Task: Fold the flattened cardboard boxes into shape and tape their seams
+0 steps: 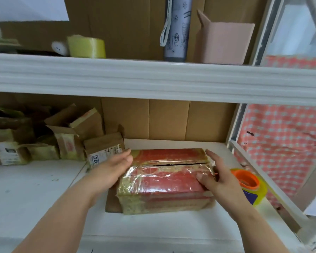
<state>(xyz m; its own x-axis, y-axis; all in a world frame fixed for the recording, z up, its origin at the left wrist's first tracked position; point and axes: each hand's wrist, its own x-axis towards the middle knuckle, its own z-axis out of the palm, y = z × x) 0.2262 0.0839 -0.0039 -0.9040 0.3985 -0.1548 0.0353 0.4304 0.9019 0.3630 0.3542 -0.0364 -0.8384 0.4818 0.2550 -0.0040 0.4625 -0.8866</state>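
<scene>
A person's two bare forearms reach forward onto a white shelf (35,194). Between the hands sits a red and tan cardboard box (164,181), wrapped in shiny clear tape, with a dark open seam running across its top between two flaps. The left hand (109,170) lies against the box's left end, fingers straight and close together, fingertips near the far flap. The right hand (215,178) rests on the box's right end, fingers straight along the side and thumb pressed flat on the taped top; neither hand is curled around anything. Just right of the right hand stands a roll of yellowish tape on an orange dispenser (248,185). Left of the left hand, several small tan boxes (69,141) stand folded, some with flaps up. Above the hands, on an upper shelf (153,79), sit another yellow tape roll (87,46), a grey patterned cylinder (177,30) with a strap, and an open pinkish box (224,41).
</scene>
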